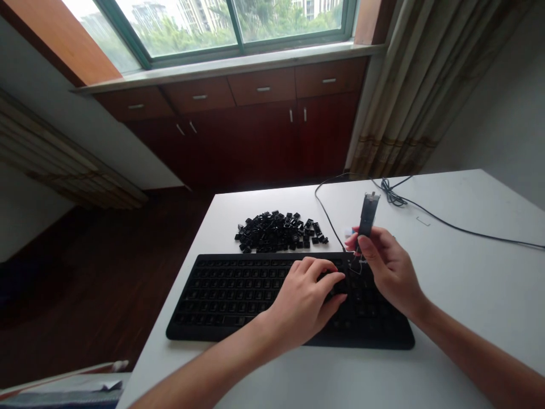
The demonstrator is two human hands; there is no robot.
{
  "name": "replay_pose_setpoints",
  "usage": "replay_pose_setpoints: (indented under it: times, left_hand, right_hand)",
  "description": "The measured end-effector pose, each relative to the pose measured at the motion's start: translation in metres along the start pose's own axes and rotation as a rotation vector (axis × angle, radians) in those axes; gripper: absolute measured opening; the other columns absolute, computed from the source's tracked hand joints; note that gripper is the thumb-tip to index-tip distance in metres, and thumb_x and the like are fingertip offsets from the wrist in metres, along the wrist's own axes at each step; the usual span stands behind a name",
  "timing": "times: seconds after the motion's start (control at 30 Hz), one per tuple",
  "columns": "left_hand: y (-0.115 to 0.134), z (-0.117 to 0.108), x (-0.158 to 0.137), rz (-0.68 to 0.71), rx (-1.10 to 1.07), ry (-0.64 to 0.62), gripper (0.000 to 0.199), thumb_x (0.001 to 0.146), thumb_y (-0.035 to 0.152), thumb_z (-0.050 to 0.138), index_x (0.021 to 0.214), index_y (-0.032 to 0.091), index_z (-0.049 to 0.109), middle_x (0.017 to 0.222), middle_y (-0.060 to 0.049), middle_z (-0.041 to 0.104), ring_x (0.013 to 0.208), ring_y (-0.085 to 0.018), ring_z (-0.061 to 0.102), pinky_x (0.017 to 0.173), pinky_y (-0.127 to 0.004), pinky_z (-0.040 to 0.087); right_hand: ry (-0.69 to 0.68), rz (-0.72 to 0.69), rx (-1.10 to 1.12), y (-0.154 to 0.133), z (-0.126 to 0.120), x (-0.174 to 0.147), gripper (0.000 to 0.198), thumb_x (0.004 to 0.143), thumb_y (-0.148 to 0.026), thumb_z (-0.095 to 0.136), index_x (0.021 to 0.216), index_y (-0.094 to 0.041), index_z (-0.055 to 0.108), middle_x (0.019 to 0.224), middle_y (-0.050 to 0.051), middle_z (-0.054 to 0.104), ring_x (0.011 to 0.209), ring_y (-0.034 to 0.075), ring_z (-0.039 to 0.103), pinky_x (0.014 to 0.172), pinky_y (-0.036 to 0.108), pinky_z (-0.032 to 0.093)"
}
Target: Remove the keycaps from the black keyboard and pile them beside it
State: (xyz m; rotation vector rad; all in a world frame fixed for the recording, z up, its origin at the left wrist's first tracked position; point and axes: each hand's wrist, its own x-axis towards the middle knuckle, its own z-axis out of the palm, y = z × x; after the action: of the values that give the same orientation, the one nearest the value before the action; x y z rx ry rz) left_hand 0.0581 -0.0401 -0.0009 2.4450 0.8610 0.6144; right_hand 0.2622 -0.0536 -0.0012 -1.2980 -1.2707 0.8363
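A black keyboard (pixel 232 295) lies across the white table, most of its left part stripped of keycaps. My left hand (pixel 309 289) rests over the keyboard's right-middle part, fingers bent and thumb apart from the index finger. Nothing shows between those fingertips. Above the keyboard's upper right corner, my right hand (pixel 389 267) is closed around a keycap puller (pixel 368 215) with a dark handle, held upright. Its thin wire loops (pixel 356 268) point down toward the keys. Behind the keyboard lies a pile of loose black keycaps (pixel 272 230).
A black cable (pixel 327 213) runs from the keyboard's back edge to a tied bundle (pixel 392 193) and off to the right. A small bent wire (pixel 423 221) lies on the white table (pixel 468 272). Past the table's far edge stand dark red cabinets (pixel 255 145) under a window.
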Motion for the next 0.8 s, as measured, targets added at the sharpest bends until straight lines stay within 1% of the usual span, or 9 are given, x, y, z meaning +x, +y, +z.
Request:
replay_pose_setpoints:
  times: [0.1,0.17,0.3,0.4,0.47,0.53,0.6,0.73,0.8]
  left_hand:
    - [0.0,-0.004,0.004,0.03,0.047,-0.03,0.017,0.095,0.033,0.064,0.108,0.025,0.071,0.119,-0.007,0.068,0.107,-0.027,0.06,0.091,-0.044,0.049]
    - [-0.001,-0.011,0.008,0.042,0.04,-0.056,0.014,0.095,0.034,0.064,0.101,0.023,0.072,0.111,-0.006,0.071,0.101,-0.025,0.063,0.089,-0.041,0.049]
    - [-0.008,-0.041,0.023,-0.001,0.081,-0.066,0.018,0.098,0.035,0.06,0.105,0.022,0.07,0.099,-0.004,0.074,0.089,-0.021,0.066,0.083,-0.037,0.05]
    - [-0.02,-0.066,0.04,-0.012,0.231,-0.058,0.02,0.1,0.03,0.055,0.106,0.022,0.072,0.101,-0.006,0.074,0.091,-0.023,0.067,0.082,-0.037,0.051]
    - [-0.029,-0.075,0.051,-0.046,0.363,-0.015,0.02,0.1,0.029,0.055,0.104,0.021,0.074,0.098,-0.006,0.073,0.088,-0.024,0.066,0.079,-0.038,0.05]
    - [-0.037,-0.076,0.059,-0.075,0.428,0.009,0.02,0.099,0.03,0.056,0.103,0.021,0.074,0.098,-0.008,0.073,0.087,-0.025,0.065,0.076,-0.038,0.05]
    - [-0.044,-0.07,0.063,-0.09,0.438,0.006,0.021,0.099,0.032,0.057,0.101,0.02,0.075,0.097,-0.008,0.072,0.086,-0.024,0.065,0.076,-0.038,0.05]
    - [-0.057,-0.055,0.062,-0.114,0.445,-0.051,0.024,0.099,0.034,0.057,0.101,0.019,0.075,0.096,-0.009,0.072,0.085,-0.025,0.066,0.078,-0.04,0.051]
    - [-0.061,-0.052,0.06,-0.131,0.44,-0.04,0.024,0.098,0.036,0.058,0.106,0.019,0.074,0.099,-0.01,0.072,0.087,-0.026,0.067,0.079,-0.04,0.052]
  right_hand:
    - [0.034,0.027,0.054,-0.002,0.0,0.003,0.028,0.099,-0.043,0.058,0.117,-0.022,0.062,0.098,0.007,0.072,0.085,0.02,0.068,0.075,0.033,0.057]
    - [0.054,0.046,0.077,-0.004,0.001,0.004,0.029,0.099,-0.044,0.058,0.116,-0.022,0.063,0.095,0.007,0.071,0.081,0.019,0.067,0.073,0.032,0.056]
    - [0.084,0.087,0.113,-0.005,0.0,0.007,0.03,0.098,-0.046,0.058,0.113,-0.021,0.064,0.093,0.006,0.07,0.078,0.019,0.065,0.068,0.031,0.055]
    - [0.09,0.114,0.153,0.0,-0.001,0.009,0.031,0.098,-0.047,0.058,0.113,-0.021,0.064,0.093,0.005,0.069,0.079,0.018,0.065,0.067,0.03,0.054]
    - [0.096,0.132,0.188,0.004,-0.001,0.01,0.031,0.098,-0.047,0.058,0.114,-0.021,0.064,0.093,0.005,0.068,0.08,0.018,0.064,0.066,0.029,0.054]
    - [0.1,0.149,0.226,0.008,-0.001,0.01,0.031,0.097,-0.046,0.06,0.115,-0.021,0.064,0.093,0.004,0.068,0.081,0.017,0.064,0.066,0.028,0.053]
    - [0.106,0.159,0.258,0.01,-0.001,0.01,0.03,0.097,-0.046,0.061,0.114,-0.021,0.064,0.094,0.003,0.068,0.082,0.017,0.064,0.067,0.027,0.053]
    - [0.123,0.174,0.299,0.011,-0.002,0.011,0.028,0.097,-0.046,0.061,0.11,-0.021,0.064,0.094,0.003,0.069,0.083,0.016,0.064,0.068,0.027,0.052]
    - [0.121,0.172,0.308,0.01,-0.002,0.011,0.027,0.097,-0.045,0.061,0.109,-0.021,0.064,0.094,0.003,0.069,0.083,0.016,0.064,0.069,0.027,0.052]
